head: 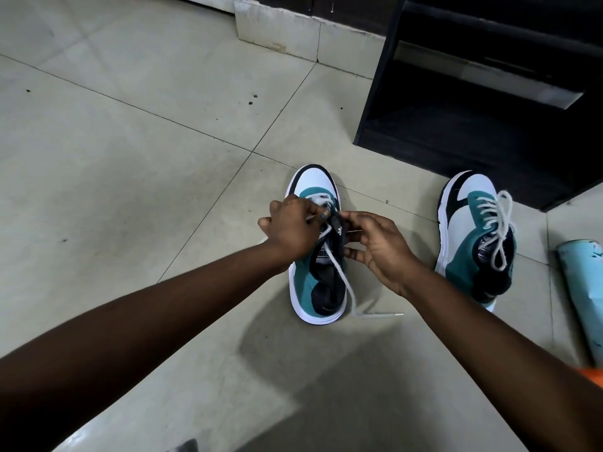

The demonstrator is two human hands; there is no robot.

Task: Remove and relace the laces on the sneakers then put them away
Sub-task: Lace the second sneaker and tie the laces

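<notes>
Two white, teal and navy sneakers stand on the tiled floor. The nearer sneaker (315,282) is in the middle, toe pointing away. My left hand (288,228) pinches its grey-white lace (346,285) over the eyelets on the left side. My right hand (375,244) holds the sneaker's dark tongue and right flank with curled fingers. One loose lace end trails over the heel onto the floor at the right. The second sneaker (473,236) stands to the right, fully laced with a tied bow.
A dark wooden shoe rack (473,93) with open shelves stands at the back right, close behind the second sneaker. A light blue cylinder (584,298) lies on the floor at the right edge. Pale floor tiles (130,141) stretch to the left.
</notes>
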